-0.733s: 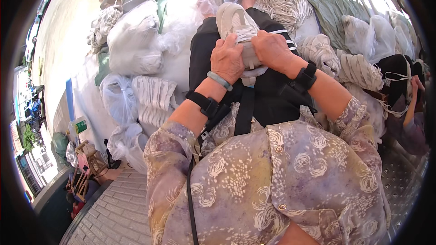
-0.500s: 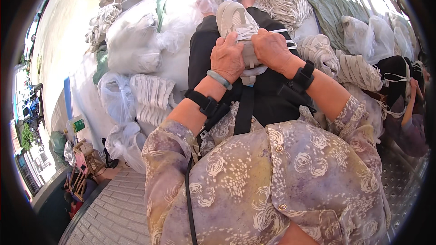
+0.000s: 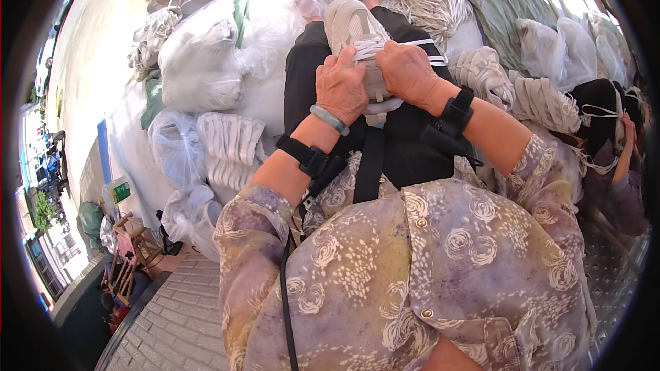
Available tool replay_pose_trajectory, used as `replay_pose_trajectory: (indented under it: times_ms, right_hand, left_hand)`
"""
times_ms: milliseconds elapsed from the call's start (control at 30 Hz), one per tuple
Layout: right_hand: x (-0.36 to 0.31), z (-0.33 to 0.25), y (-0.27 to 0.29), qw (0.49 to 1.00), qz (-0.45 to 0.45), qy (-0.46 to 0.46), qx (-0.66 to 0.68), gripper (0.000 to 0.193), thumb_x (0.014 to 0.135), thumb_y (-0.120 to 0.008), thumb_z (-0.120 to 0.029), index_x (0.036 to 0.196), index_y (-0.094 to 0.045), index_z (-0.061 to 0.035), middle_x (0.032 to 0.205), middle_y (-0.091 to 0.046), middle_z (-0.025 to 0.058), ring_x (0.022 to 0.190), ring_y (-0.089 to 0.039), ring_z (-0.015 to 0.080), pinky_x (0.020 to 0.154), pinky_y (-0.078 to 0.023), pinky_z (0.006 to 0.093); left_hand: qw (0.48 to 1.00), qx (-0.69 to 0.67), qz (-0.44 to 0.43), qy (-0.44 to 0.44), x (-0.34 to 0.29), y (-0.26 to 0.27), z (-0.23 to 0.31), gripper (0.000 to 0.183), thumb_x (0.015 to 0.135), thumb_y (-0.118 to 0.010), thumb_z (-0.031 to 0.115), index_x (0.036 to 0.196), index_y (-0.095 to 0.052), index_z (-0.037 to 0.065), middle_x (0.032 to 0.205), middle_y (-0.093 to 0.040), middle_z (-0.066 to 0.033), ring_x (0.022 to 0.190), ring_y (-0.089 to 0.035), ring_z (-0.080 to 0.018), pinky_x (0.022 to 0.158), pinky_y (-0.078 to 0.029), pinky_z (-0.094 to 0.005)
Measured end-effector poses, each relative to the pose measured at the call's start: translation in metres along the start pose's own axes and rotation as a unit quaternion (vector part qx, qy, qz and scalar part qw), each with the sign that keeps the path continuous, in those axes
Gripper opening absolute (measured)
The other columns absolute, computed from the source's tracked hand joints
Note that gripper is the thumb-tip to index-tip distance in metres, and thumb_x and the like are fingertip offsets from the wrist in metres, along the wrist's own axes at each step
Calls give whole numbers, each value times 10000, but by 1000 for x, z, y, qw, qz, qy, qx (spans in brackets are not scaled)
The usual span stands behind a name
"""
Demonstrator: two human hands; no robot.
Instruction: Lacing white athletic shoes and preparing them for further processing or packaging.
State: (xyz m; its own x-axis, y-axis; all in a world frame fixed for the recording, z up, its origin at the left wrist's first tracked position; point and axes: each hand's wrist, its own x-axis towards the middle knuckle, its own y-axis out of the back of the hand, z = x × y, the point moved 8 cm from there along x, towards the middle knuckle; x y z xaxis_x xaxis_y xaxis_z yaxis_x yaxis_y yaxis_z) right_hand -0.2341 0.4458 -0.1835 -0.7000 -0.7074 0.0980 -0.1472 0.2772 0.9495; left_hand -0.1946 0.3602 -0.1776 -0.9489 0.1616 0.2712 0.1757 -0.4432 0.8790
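Observation:
A beige-grey sneaker (image 3: 348, 22) rests on my lap between my black-trousered thighs, its toe pointing away from me. A flat white shoelace (image 3: 369, 49) crosses its upper, and loose lengths of lace trail to the right over my thigh. At the sneaker's left side, my left hand (image 3: 342, 87) is closed with its fingertips at the laced edge. My right hand (image 3: 411, 77) is closed in a pinch on the shoelace at the opposite side. The fingertips of both hands are partly hidden behind the knuckles.
A heap of white laces (image 3: 419, 0) lies ahead. Stacked sneakers (image 3: 230, 148) and a full plastic bag (image 3: 199, 65) are on my left. More sneakers (image 3: 545, 104) line the right, beside another person's arm (image 3: 624, 154). A wooden chair (image 3: 130, 247) stands lower left.
Both hands have shifted very slightly up and left along with the sneaker. The trailing lace beside my right hand has moved a little higher. The grips look the same.

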Motion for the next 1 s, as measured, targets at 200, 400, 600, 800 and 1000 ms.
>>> replay_pose_trajectory:
  times_ms: [200,400,600,800,1000]
  right_hand:
    - [-2,2,3,997,44,-56,-23,62,668,-583,-85,700,-575,-33,754,-571,149,662,-604,315,598,-482,396]
    - [4,5,1,1000,-20,-7,-11,86,655,-594,-87,706,-600,-18,780,-590,156,720,-616,319,621,-492,384]
    - [9,10,-2,996,-31,38,74,55,677,-588,-69,725,-592,-42,793,-584,138,742,-601,328,626,-481,400]
    - [7,7,-2,998,-31,35,38,58,694,-590,-78,730,-586,-33,813,-587,150,733,-610,333,634,-492,399]
    - [-1,14,7,999,-46,-26,14,81,740,-567,-87,775,-539,-19,792,-563,163,745,-592,341,640,-471,418]
  left_hand:
    - [1000,-5,1,-6,4,-1,1,176,682,-542,60,808,-664,64,1108,-547,-96,847,-534,-285,715,-435,-372]
    - [1000,-25,-11,5,0,-6,-4,177,686,-557,123,802,-671,54,1113,-534,-110,887,-516,-292,735,-418,-396]
    - [999,-28,16,4,-3,-6,-8,174,670,-556,112,800,-659,58,1105,-538,-112,881,-512,-292,724,-412,-398]
    - [1000,16,-5,6,4,-4,-3,202,642,-550,57,819,-644,83,1091,-546,-91,916,-521,-292,740,-415,-392]
    - [999,-7,-17,37,12,-9,-6,190,654,-548,47,817,-642,73,1070,-550,-100,875,-540,-306,736,-445,-406]
